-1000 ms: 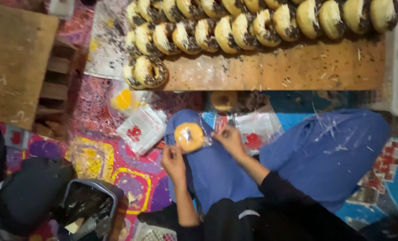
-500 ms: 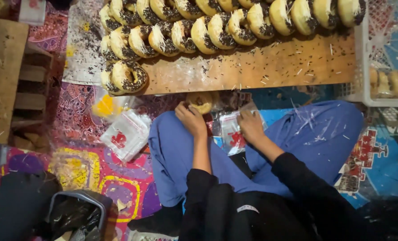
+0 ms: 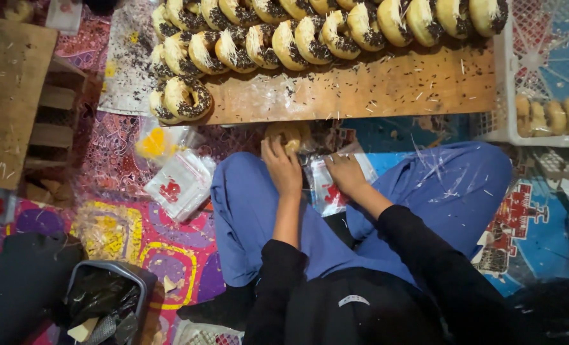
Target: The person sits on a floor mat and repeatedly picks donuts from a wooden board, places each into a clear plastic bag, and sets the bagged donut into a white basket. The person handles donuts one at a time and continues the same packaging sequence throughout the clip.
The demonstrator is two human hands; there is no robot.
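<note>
Both hands are sitting lower against the blue-trousered lap than half a second ago. At twelve o'clock, the long wooden board surface [image 3: 374, 89] is carrying rows of sprinkle-topped doughnuts [image 3: 297, 45]. Just below it, the left hand [image 3: 281, 166] is closing its grip on a plain round golden doughnut [image 3: 289, 135]. At three o'clock of that, the right hand [image 3: 346, 174] is pinching a clear plastic bag with a red mark [image 3: 328, 188].

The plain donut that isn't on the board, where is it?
In the head view the plain donut sits near the middle, just below the wooden board's front edge, under the fingers of the left hand, beside the clear bag that the right hand touches.
</note>
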